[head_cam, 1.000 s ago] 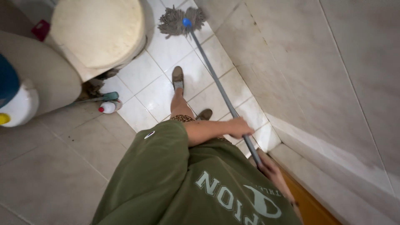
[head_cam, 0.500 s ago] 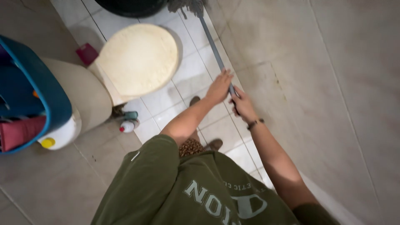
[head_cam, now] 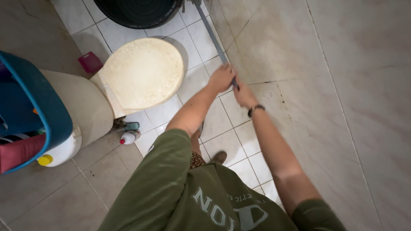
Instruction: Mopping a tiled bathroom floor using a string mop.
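Both of my hands grip a grey mop handle [head_cam: 211, 31] that runs up and away along the tiled wall. My left hand [head_cam: 221, 78] is wrapped around the handle further along it. Just behind it, my right hand [head_cam: 244, 95], with a dark band on the wrist, is closed on the handle's near end. The mop head is out of view past the top edge, next to a black round bin [head_cam: 137, 12]. I wear a green shirt, and one brown shoe [head_cam: 219, 157] shows below on the white floor tiles.
A toilet with a closed cream lid [head_cam: 143, 72] stands at the left, its tank [head_cam: 83, 107] beside a blue basket [head_cam: 34, 111]. A white bottle with a red cap [head_cam: 129, 137] lies at the toilet's base. A pink object [head_cam: 90, 62] sits behind. Beige tiled wall [head_cam: 325, 85] fills the right.
My arms have stretched forward and both hands, still on the handle, sit further up the frame. The mop head has left the view and the black bin has come in.
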